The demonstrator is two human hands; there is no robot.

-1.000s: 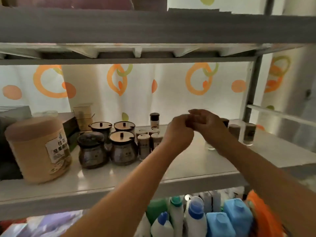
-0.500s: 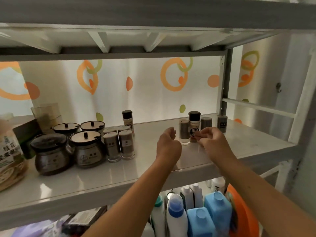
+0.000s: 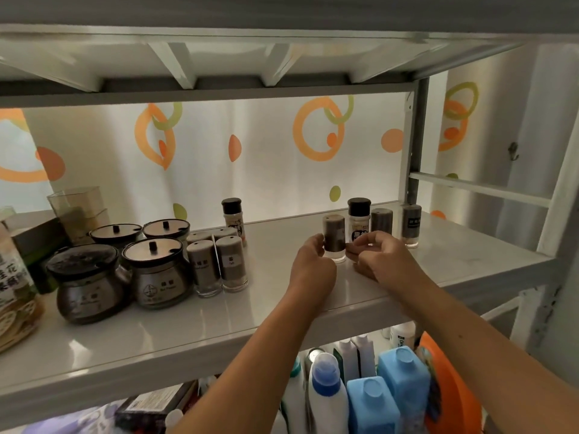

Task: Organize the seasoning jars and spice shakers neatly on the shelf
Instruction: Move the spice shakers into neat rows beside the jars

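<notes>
— While the left hand (image 3: 313, 267) curls its fingers against the side of the front shaker (image 3: 334, 238), just right of centre on the shelf (image 3: 188, 324), the right hand (image 3: 380, 261) sits close beside it, fingers bent in front of the black-capped bottle (image 3: 359, 222).

— Is the right one actually holding that bottle?

— Can't tell from here. The fingers are curled near its label, but the contact itself is hidden.

— And the destination is that tidy cluster at left of centre, I'd guess?

— Looks that way: four lidded seasoning jars (image 3: 156, 270) with the paired shakers (image 3: 232, 264) tight beside them. Over on the right, this shaker, the bottle and two more shakers (image 3: 381, 221) behind them stand loose.

— So what makes this pick-up clean?

— Take it round the body, not the top, and lift it clear instead of dragging it. It's tall and narrow, so it would probably tip easily. Keep it upright, mind the bottle just beside it on the way out, then set it in line with the pair, label facing forward.
</notes>
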